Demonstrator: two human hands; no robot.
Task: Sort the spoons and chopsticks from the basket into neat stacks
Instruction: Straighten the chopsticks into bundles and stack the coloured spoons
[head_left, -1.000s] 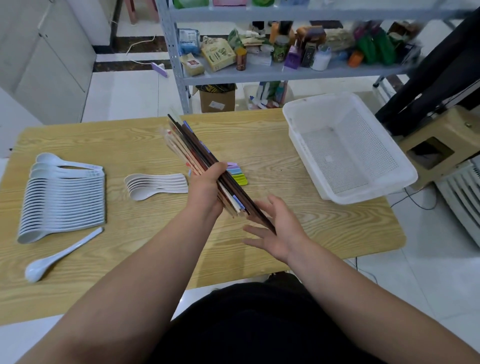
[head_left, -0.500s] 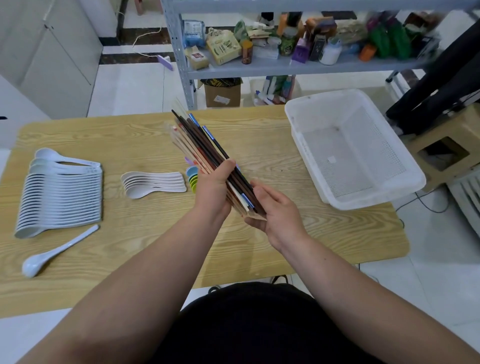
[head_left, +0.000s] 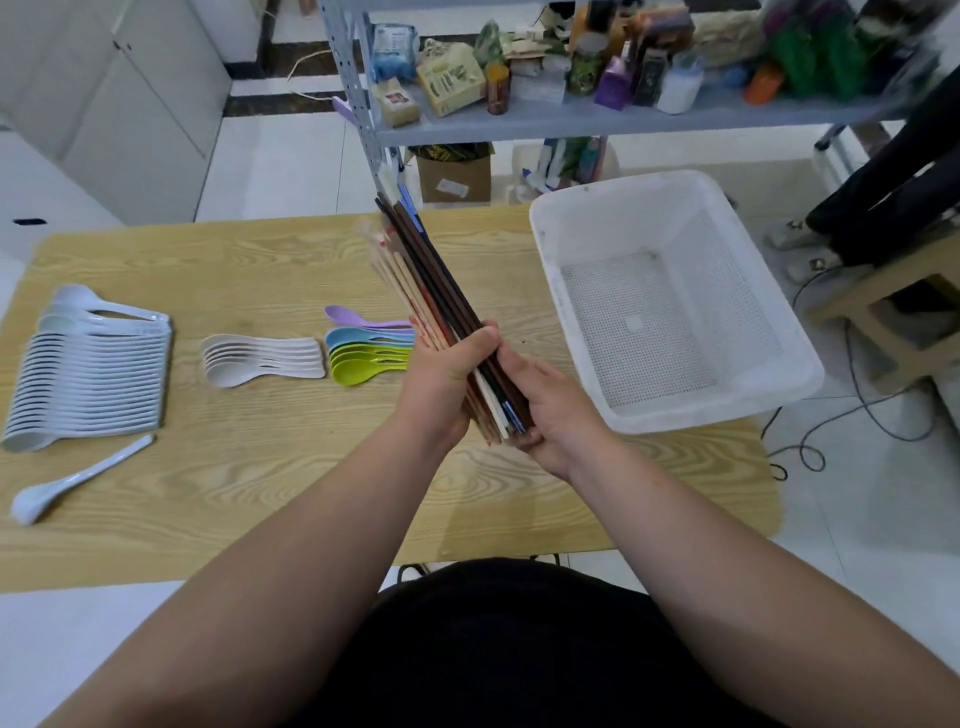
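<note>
The right hand (head_left: 556, 410) has closed in from an open palm to cup the near ends of the chopsticks (head_left: 421, 275) — fingers curled round the butt of the bundle — while the left hand (head_left: 441, 379) grips it just above, at frame centre over the table (head_left: 260, 493). The white basket (head_left: 743, 249) at centre right shows just its mesh floor, and the spoon stacks (head_left: 93, 374) lie at the left.

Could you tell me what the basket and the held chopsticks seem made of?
Basket: white plastic, judging by its moulded rim and perforated mesh floor. Chopsticks: mixed; pale ones look like bare wood or bamboo, dark ones lacquered wood or plastic.
</note>
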